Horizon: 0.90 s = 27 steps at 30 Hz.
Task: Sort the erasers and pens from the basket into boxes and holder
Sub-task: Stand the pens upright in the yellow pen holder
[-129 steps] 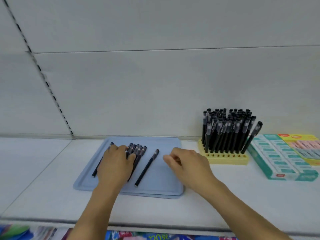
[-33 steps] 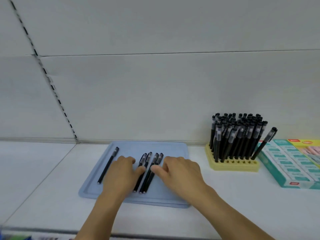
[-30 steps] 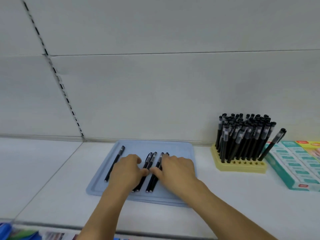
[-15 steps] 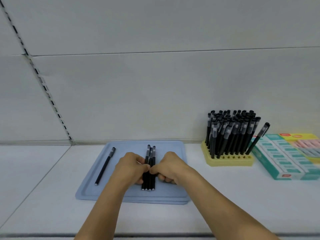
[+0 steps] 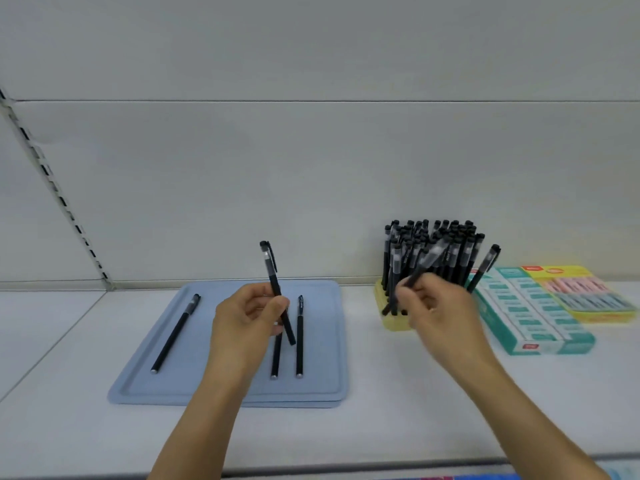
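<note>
head view is showing both my hands raised over the white tabletop (image 5: 398, 393). my left hand (image 5: 247, 315) is curling its grip around one black pen (image 5: 275, 287), pinching it near the middle so it is standing nearly upright, cap end up, its lower tip hanging just above the blue tray (image 5: 322, 341). my right hand (image 5: 438, 311) is closing its grip on a second black pen (image 5: 420, 268), which is looking blurred and is tilting up to the right, right in front of the yellow holder (image 5: 394, 323). that holder is standing to the right of the tray, packed with upright black pens (image 5: 429, 251), with one more leaning out at its right side (image 5: 485, 266).

three loose pens are lying flat on the tray: one well apart on the left (image 5: 176, 332), and two side by side near the middle, one partly hidden behind my left hand (image 5: 276, 358) and one just to its right (image 5: 300, 336). further right, a green box of erasers (image 5: 530, 313) is lying on the tabletop beside the holder, and a yellow box of erasers (image 5: 585, 296) is sitting just beyond it.
</note>
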Available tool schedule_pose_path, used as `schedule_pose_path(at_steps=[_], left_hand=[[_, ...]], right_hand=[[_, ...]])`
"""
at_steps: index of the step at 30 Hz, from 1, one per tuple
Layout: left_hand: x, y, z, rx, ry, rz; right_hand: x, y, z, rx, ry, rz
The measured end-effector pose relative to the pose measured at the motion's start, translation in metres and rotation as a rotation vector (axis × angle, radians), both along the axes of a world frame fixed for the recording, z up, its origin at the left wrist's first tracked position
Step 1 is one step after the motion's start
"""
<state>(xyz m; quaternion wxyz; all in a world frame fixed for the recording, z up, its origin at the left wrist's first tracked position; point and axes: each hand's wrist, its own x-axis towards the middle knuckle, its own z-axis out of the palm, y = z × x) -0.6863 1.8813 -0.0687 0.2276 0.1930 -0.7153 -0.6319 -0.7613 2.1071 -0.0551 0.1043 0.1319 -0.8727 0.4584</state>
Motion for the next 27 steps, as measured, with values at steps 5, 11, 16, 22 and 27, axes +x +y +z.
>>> schedule_pose_path(at_steps=[5, 11, 16, 22, 27], left_hand=[[-0.007, 0.026, 0.006, 0.061, 0.051, -0.076], [-0.012, 0.042, 0.006, 0.073, 0.078, -0.120], [-0.017, 0.056, 0.011, 0.082, 0.086, -0.152], [-0.026, 0.074, 0.014, 0.063, 0.100, -0.209], [-0.032, 0.087, 0.016, -0.006, 0.114, -0.266]], right_hand=[[-0.030, 0.039, 0.000, 0.170, 0.087, -0.147], [-0.044, 0.039, -0.014, 0.306, 0.059, -0.115], [-0.050, 0.036, -0.016, 0.320, 0.053, -0.087], [-0.046, 0.033, -0.024, 0.433, -0.040, -0.064], [-0.019, 0.046, -0.002, 0.171, 0.009, -0.075]])
